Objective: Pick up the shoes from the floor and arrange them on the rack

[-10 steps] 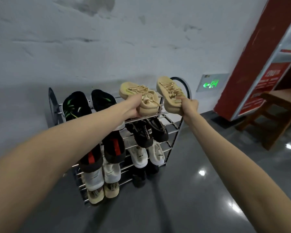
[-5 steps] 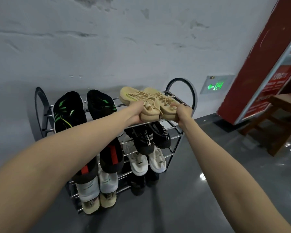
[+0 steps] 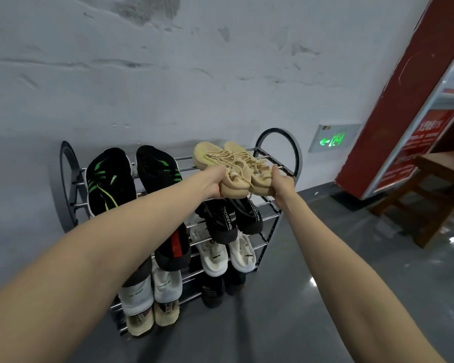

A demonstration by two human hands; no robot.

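Note:
A pair of tan lace-up shoes lies side by side on the right half of the top tier of a metal shoe rack [image 3: 296, 150]. My left hand [image 3: 215, 183] grips the heel of the left tan shoe [image 3: 215, 163]. My right hand [image 3: 282, 183] grips the heel of the right tan shoe [image 3: 254, 169]. Both shoes point toes toward the wall. A pair of black shoes with green stripes [image 3: 110, 182] fills the left half of the same tier.
Lower tiers hold black, red-striped, white and beige shoes [image 3: 212, 255]. A white wall stands right behind the rack. A green exit sign [image 3: 334, 138] glows low on the wall. A red pillar [image 3: 401, 100] and a wooden stool [image 3: 435, 189] stand at right on the grey floor.
Both hands lowered the tan shoes from above the rack onto its top tier, bringing them close together. The view moved closer to the rack.

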